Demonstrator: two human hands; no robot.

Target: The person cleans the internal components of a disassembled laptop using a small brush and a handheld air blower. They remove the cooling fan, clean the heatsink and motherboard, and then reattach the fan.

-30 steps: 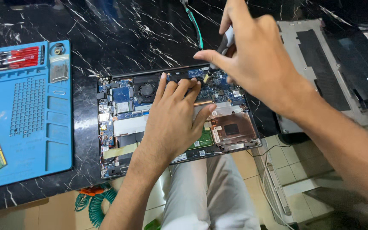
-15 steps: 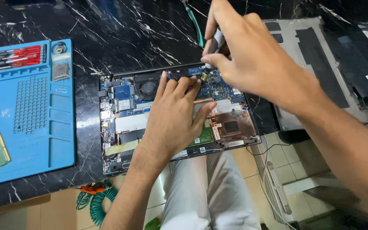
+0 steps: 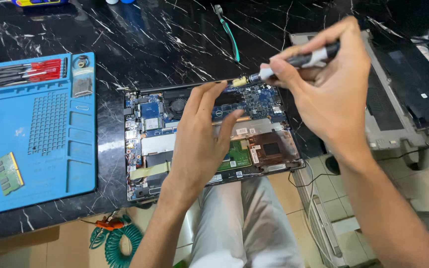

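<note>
The open laptop (image 3: 209,139) lies under both hands on the black marbled surface (image 3: 140,44), its boards, fan (image 3: 177,105) and green card (image 3: 235,158) showing. A white rectangular label sits on the silver strip just right of the left thumb; a smaller white one lies beside the copper plate (image 3: 271,149) below the right hand. The left hand (image 3: 202,141) is spread open over the middle of the laptop, fingers straight and lifted toward its far edge. The right hand (image 3: 323,94) is closed around a black screwdriver (image 3: 289,63), held nearly level, its tip just beyond the left fingertips. Well left of the left hand lies a blue mat (image 3: 35,134) with red-handled tools (image 3: 28,72) and a green memory stick (image 3: 8,173). Right of the right hand rests a grey cover (image 3: 388,114).
</note>
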